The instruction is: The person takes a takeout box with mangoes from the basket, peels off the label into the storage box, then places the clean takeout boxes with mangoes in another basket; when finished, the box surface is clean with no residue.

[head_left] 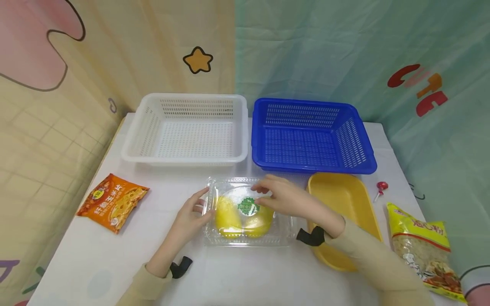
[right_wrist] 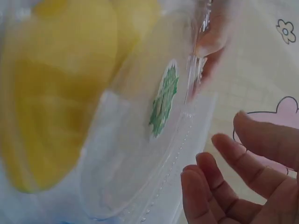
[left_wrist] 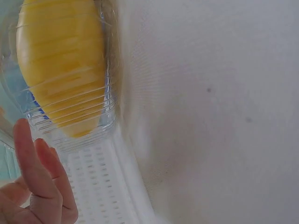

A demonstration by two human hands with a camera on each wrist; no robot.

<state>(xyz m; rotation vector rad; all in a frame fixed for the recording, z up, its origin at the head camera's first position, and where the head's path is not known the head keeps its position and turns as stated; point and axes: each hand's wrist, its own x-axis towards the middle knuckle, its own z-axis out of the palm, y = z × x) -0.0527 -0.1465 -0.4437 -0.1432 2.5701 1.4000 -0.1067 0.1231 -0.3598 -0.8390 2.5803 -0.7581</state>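
A clear plastic clamshell box (head_left: 283, 236) with a green sticker (head_left: 248, 206) on its lid lies on the table in the head view. Inside sit two yellow, mango-like fruits (head_left: 227, 217), seen close up in both wrist views. My left hand (head_left: 193, 216) is at the box's left edge, its thumb and fingertips touching the rim; the left wrist view shows the fingers (left_wrist: 37, 172) fairly straight beside the box's corner. Over the lid's right half is my right hand (head_left: 281, 194), its fingers loosely bent. In the right wrist view these fingers (right_wrist: 252, 172) hold nothing.
Behind the box stand a white basket (head_left: 185, 160) and a blue basket (head_left: 314, 168). A yellow tray (head_left: 344, 199) lies under my right forearm. An orange snack bag (head_left: 112, 202) is at the left; a red lollipop (head_left: 382, 185) and a yellow food bag (head_left: 425, 250) are at the right.
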